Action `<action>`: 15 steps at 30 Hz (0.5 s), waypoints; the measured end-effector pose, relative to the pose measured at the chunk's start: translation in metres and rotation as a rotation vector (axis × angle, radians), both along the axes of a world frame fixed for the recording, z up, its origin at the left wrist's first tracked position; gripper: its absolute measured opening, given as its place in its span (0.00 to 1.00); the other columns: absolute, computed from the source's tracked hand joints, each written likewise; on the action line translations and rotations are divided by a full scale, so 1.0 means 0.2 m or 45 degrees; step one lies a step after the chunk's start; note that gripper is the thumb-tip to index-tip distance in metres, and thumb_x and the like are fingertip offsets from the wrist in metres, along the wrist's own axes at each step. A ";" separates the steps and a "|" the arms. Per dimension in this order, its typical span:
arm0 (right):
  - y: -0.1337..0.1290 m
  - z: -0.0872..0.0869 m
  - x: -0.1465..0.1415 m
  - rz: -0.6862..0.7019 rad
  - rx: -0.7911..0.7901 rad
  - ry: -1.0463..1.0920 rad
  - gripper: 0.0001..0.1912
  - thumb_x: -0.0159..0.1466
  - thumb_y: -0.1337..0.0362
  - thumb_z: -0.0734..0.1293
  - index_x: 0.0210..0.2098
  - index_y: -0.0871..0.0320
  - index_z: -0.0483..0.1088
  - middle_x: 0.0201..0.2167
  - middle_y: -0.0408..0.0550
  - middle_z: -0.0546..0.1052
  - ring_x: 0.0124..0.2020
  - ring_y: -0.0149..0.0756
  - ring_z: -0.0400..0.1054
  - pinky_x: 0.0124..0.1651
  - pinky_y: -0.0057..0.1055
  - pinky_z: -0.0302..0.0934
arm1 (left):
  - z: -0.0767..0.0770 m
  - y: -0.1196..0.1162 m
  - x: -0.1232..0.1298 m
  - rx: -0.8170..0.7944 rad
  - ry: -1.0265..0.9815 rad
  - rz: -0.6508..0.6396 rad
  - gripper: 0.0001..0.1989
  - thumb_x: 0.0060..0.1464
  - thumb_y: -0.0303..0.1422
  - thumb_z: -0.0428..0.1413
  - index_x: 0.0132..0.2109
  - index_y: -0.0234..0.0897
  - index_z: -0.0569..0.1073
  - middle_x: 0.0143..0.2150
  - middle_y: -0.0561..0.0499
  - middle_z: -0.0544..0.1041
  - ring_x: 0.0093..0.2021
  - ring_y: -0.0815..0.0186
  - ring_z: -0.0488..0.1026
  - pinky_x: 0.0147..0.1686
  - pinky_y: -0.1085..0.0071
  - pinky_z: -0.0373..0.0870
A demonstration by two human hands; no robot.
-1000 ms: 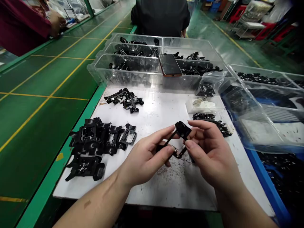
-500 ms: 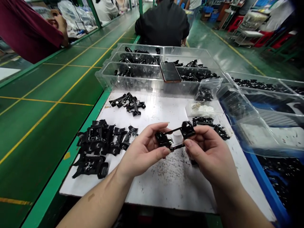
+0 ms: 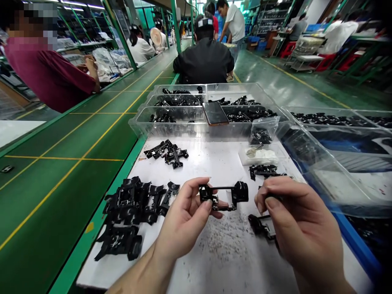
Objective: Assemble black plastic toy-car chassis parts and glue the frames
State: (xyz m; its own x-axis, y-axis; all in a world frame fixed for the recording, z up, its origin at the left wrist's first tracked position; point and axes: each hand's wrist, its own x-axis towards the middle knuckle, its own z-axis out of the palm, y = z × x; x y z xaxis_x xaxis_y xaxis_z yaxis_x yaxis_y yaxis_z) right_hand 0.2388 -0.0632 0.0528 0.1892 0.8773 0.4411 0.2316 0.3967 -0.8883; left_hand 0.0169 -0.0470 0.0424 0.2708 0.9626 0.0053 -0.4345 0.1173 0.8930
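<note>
A white surface (image 3: 199, 171) carries clear trays (image 3: 171, 127) of black parts at its far end and a heap of black parts (image 3: 128, 208) on its left. Above it, the left hand (image 3: 183, 220) clamps a black frame (image 3: 240, 192) at one end between thumb and fingers. The right hand (image 3: 301, 220) sits just right of the frame, its grip curled, anything inside hidden. Holding the frame by its end would keep it steady and leave its middle open.
</note>
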 end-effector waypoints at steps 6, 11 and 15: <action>-0.02 0.04 -0.06 0.216 0.287 -0.559 0.19 0.66 0.77 0.70 0.53 0.52 0.74 0.48 0.50 0.78 0.49 0.37 0.76 0.50 0.34 0.74 | -0.02 -0.01 0.00 0.104 0.220 0.069 0.10 0.75 0.29 0.56 0.58 0.46 0.70 0.58 0.50 0.78 0.52 0.67 0.83 0.45 0.76 0.81; 0.00 0.01 -0.11 0.206 0.307 -0.752 0.17 0.67 0.77 0.72 0.51 0.54 0.73 0.47 0.49 0.80 0.47 0.34 0.78 0.48 0.30 0.75 | -0.04 -0.03 0.00 0.237 0.383 -0.024 0.15 0.74 0.30 0.58 0.63 0.47 0.68 0.62 0.48 0.80 0.49 0.70 0.82 0.53 0.73 0.80; 0.03 0.00 -0.09 0.255 0.278 -0.779 0.15 0.68 0.76 0.71 0.50 0.53 0.73 0.46 0.46 0.82 0.47 0.34 0.79 0.49 0.31 0.75 | -0.06 -0.03 -0.01 0.356 0.486 -0.041 0.19 0.74 0.29 0.57 0.67 0.47 0.68 0.62 0.47 0.81 0.49 0.70 0.82 0.51 0.74 0.81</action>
